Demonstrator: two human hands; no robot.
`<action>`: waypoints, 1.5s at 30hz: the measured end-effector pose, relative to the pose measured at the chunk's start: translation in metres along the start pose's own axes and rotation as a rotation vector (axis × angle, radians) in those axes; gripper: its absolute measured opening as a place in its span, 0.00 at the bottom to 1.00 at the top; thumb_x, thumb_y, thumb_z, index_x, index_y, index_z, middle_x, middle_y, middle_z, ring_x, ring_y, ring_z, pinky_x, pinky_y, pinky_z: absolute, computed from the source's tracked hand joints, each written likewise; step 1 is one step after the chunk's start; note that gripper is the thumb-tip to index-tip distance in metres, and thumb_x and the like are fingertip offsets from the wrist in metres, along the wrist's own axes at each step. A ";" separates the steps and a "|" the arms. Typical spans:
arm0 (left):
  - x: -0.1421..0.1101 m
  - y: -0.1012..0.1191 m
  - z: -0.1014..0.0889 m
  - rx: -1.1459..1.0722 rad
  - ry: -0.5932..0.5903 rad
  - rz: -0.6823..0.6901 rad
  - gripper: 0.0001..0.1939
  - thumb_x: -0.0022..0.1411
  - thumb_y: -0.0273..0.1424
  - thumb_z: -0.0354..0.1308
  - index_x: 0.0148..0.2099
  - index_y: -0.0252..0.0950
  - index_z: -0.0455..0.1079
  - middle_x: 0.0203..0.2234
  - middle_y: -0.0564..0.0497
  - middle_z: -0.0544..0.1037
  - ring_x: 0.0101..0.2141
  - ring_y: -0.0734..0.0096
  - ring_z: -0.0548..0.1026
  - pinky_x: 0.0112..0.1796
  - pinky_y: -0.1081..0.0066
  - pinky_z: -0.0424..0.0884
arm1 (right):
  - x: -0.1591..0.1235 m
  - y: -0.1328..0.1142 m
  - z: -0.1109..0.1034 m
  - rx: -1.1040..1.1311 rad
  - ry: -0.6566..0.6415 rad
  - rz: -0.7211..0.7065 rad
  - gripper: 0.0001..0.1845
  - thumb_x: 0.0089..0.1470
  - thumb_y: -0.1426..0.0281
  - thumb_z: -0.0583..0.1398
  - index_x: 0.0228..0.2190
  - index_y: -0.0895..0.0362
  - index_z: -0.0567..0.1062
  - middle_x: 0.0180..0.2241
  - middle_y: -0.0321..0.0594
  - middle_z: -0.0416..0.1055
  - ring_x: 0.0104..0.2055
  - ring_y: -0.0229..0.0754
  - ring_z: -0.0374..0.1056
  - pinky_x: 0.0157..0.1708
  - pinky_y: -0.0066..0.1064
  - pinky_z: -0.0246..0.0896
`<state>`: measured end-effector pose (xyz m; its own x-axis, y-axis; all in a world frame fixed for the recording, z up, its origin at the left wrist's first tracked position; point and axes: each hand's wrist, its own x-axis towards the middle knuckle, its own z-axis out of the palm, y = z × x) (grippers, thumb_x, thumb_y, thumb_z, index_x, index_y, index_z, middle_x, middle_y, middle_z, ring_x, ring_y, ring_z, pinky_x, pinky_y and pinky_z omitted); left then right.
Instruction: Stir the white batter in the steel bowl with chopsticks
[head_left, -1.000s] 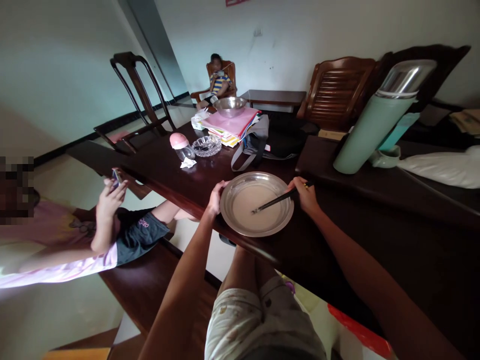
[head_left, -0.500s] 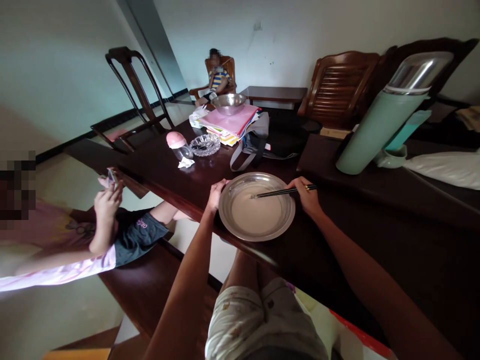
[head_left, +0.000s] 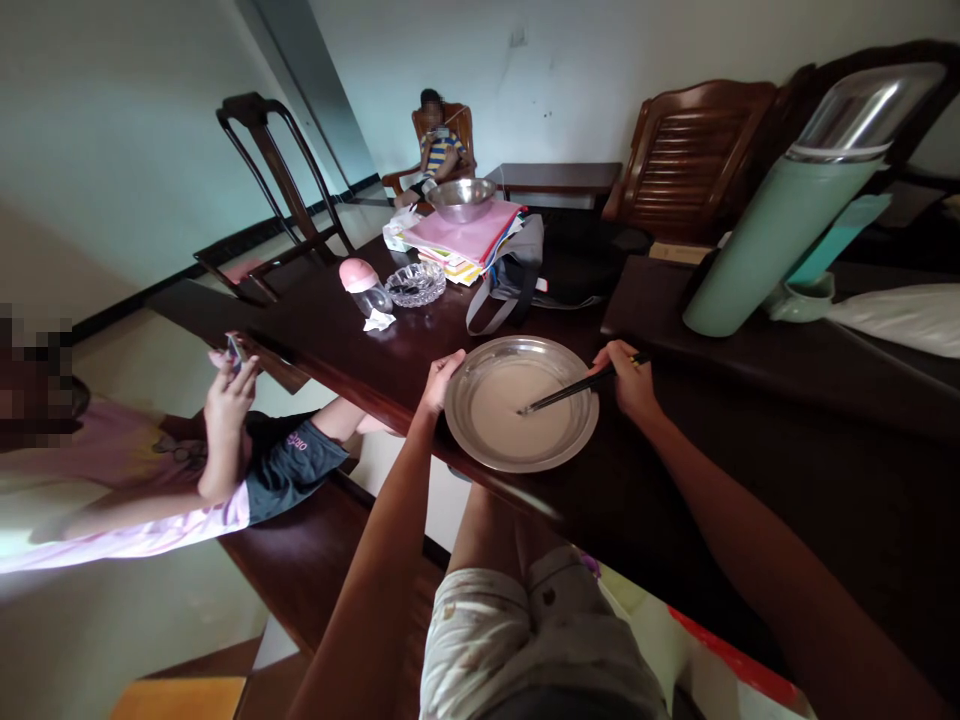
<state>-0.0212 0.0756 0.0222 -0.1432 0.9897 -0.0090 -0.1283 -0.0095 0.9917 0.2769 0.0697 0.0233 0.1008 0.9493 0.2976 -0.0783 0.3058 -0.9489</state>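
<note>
A wide metal bowl [head_left: 522, 465] stands near the front edge of the dark wooden table, holding a pale beige batter-like liquid [head_left: 502, 415]. My left hand [head_left: 444, 378] grips the bowl's left rim, with the thumb on top and the other fingers mostly hidden. In my right hand [head_left: 628, 378] are black chopsticks [head_left: 570, 389], slanting down to the left over the right rim. Their tips dip into the liquid near the middle of the bowl.
Behind the bowl lie a grey bag [head_left: 514, 275], a glass ashtray [head_left: 415, 285], a pink-capped bottle [head_left: 364, 285] and folders [head_left: 465, 235] under another metal bowl [head_left: 461, 200]. A green thermos [head_left: 784, 235] rises at right. One person [head_left: 232, 410] sits at left; another [head_left: 444, 155] sits farther back.
The chopstick tips have moved toward the right and nearer me within the liquid, and my right hand has turned slightly. My left hand stays on the rim. The whole view has shifted a little.
</note>
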 end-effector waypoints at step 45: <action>0.013 -0.004 -0.004 0.068 -0.034 0.032 0.16 0.46 0.37 0.64 0.18 0.35 0.62 0.13 0.58 0.61 0.18 0.80 0.58 0.21 0.75 0.56 | 0.002 -0.002 0.003 -0.024 -0.063 0.007 0.24 0.50 0.48 0.58 0.19 0.54 0.72 0.16 0.34 0.69 0.21 0.37 0.67 0.24 0.31 0.61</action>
<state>-0.0261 0.0879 0.0181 -0.1126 0.9933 0.0258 -0.0572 -0.0324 0.9978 0.2744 0.0715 0.0266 0.0379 0.9542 0.2966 -0.0550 0.2984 -0.9529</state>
